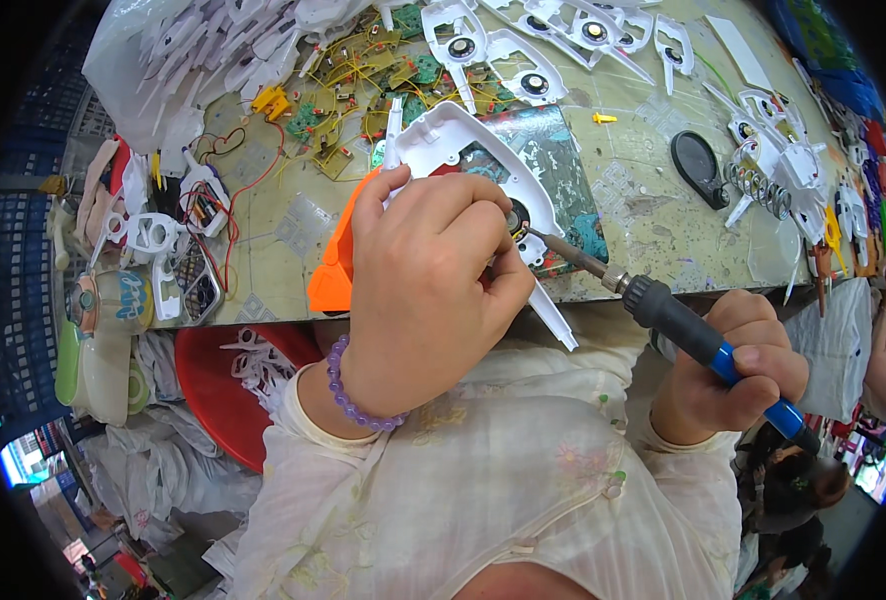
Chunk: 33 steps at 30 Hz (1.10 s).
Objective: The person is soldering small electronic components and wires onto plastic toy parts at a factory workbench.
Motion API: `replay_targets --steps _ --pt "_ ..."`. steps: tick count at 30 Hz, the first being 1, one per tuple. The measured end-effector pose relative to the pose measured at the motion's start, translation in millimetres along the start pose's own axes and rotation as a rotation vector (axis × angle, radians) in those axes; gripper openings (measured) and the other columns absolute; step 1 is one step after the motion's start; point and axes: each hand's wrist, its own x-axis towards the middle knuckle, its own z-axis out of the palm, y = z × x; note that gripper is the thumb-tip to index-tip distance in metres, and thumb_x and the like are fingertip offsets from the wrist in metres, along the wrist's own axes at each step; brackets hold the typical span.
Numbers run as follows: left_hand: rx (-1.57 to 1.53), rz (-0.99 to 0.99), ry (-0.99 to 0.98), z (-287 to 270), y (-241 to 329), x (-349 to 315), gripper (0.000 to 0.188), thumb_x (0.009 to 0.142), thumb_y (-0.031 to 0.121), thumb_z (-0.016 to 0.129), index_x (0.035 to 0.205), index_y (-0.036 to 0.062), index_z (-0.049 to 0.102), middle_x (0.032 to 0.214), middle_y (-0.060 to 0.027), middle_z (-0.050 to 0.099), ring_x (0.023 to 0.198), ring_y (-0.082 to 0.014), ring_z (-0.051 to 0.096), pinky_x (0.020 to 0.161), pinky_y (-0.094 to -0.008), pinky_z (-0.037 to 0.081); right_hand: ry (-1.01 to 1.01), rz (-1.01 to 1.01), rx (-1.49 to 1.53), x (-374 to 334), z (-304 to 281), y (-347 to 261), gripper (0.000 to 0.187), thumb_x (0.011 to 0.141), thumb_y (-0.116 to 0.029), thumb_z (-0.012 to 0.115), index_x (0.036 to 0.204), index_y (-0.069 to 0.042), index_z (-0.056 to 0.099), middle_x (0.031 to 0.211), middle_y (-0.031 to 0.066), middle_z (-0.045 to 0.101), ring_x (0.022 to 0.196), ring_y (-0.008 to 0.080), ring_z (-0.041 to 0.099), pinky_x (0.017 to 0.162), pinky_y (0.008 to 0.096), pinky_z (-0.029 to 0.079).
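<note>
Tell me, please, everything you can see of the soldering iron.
The soldering iron is pen-shaped: a slim, darkened metal shaft, a metallic collar, a black, ribbed grip that looks like rubber or plastic, then a glossy blue handle with a black end. The right hand grips its handle. It slants, tip toward the upper left, at the round black speaker in a white plastic shell; whether the tip touches anything is unclear.
</note>
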Motion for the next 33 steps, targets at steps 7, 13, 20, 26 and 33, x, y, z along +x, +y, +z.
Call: replay_targets --steps 7,13,20,26,33 --pt "0.006 -0.017 -0.015 -4 3 2 0.011 0.064 0.002 0.064 0.064 0.0061 0.054 0.082 -0.0034 0.062 0.079 -0.0234 0.059 0.088 -0.0403 0.039 -0.002 -0.021 0.001 3 0 0 0.036 0.094 -0.039 0.046 0.086 -0.004 0.045 0.058 0.0037 0.043 0.047 0.0139 0.039 0.041 0.0274 0.031" --pt "0.012 -0.02 -0.022 -4 3 1 0.011 0.064 0.002 0.064 0.065 0.0064 0.054 0.083 -0.0029 0.062 0.078 -0.0232 0.058 0.088 -0.0406 0.038 -0.011 -0.025 -0.002 2 0 1 0.036 0.094 -0.038 0.046 0.086 -0.004 0.045 0.058 0.0035 0.043 0.046 0.0138 0.039 0.04 0.0271 0.03" --pt "0.009 -0.022 -0.022 -5 1 0 0.011 0.064 0.003 0.064 0.066 0.0067 0.054 0.083 -0.0028 0.062 0.078 -0.023 0.058 0.088 -0.0409 0.038 -0.036 -0.072 0.03 3 0 3 0.034 0.094 -0.036 0.047 0.084 -0.003 0.047 0.058 0.0029 0.043 0.044 0.0131 0.037 0.038 0.027 0.027" --pt "0.0 -0.022 -0.03 -5 2 1 0.011 0.065 0.003 0.064 0.066 0.0067 0.054 0.084 -0.0026 0.062 0.079 -0.0231 0.059 0.089 -0.0417 0.038 -0.146 -0.086 0.049 15 -4 0 0.034 0.091 -0.034 0.052 0.082 -0.001 0.051 0.057 0.0024 0.045 0.042 0.0124 0.037 0.037 0.0266 0.026" --pt "0.0 -0.023 -0.042 -6 2 0 0.01 0.066 0.005 0.065 0.066 0.0063 0.055 0.084 -0.0019 0.061 0.079 -0.0216 0.058 0.09 -0.0444 0.037 -0.159 -0.041 0.026 23 0 -5 0.034 0.09 -0.034 0.054 0.08 -0.002 0.051 0.054 0.0022 0.043 0.041 0.0117 0.035 0.036 0.0266 0.023"
